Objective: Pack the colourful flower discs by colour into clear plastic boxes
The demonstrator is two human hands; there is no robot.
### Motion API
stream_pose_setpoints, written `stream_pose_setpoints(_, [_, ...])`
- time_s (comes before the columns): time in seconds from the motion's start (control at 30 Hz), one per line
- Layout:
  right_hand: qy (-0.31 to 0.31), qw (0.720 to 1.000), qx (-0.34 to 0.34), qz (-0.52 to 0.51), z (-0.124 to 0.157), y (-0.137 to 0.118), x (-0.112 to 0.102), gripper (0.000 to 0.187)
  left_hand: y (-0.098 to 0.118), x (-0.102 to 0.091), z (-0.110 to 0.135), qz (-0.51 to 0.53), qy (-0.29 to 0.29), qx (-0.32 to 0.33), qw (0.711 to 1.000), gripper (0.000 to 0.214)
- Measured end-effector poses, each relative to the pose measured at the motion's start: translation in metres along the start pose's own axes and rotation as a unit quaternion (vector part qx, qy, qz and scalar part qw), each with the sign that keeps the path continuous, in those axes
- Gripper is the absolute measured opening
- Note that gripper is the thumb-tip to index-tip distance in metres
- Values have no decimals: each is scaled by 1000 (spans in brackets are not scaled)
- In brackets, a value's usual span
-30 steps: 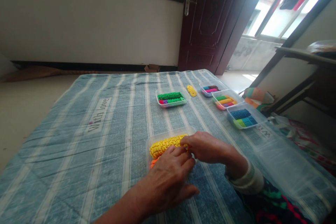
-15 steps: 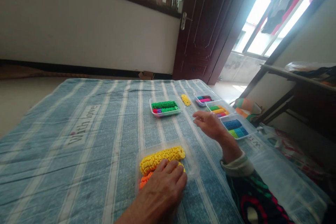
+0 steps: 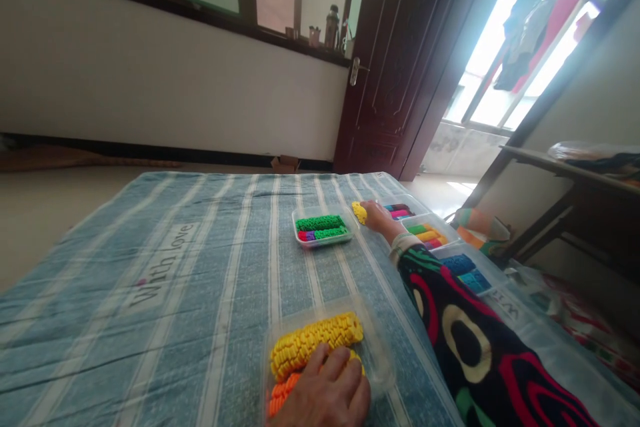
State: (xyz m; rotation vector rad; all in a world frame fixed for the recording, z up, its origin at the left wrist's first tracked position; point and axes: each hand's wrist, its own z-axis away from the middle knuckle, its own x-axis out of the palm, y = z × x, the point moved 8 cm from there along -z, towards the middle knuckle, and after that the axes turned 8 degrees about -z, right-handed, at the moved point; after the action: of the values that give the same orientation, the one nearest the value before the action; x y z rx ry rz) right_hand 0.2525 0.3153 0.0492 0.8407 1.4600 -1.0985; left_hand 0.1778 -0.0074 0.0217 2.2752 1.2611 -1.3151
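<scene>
My left hand [image 3: 327, 388] lies flat, fingers down, on the yellow and orange ribbed pieces in a clear plastic tray [image 3: 377, 353] at the near edge of the cloth. The yellow row [image 3: 313, 343] shows above my fingers, an orange piece [image 3: 280, 397] to their left. My right hand [image 3: 377, 216], on an outstretched arm in a patterned sleeve, reaches the far side and closes on a small loose yellow piece [image 3: 358, 211] lying on the cloth beside the green tray.
A blue striped cloth [image 3: 200, 280] covers the surface. A tray of green and purple pieces [image 3: 321, 227] stands at the far middle. Three more trays of coloured pieces [image 3: 427, 232] line the right, and a large clear lid or box [image 3: 550, 340] lies at the right edge.
My right hand left the near tray and stretched away to the far loose yellow piece. My left hand stayed on the near tray. The camera tilted upward.
</scene>
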Motion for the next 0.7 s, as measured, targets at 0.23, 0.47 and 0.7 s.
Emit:
stream_pose_setpoints(0.23, [-19,1000,-11,-4,-27,7,12,45,2,1,3,-24,37,4,999,19])
stream_pose_setpoints(0.47, [4,1000,23,-15,-21,10,1,46,1,-3,1,-30,24,12,999,18])
stream_pose_setpoints(0.7, [27,998,38,-33,-17,12,-6,38,1,2,3,-15,3,3,1000,14])
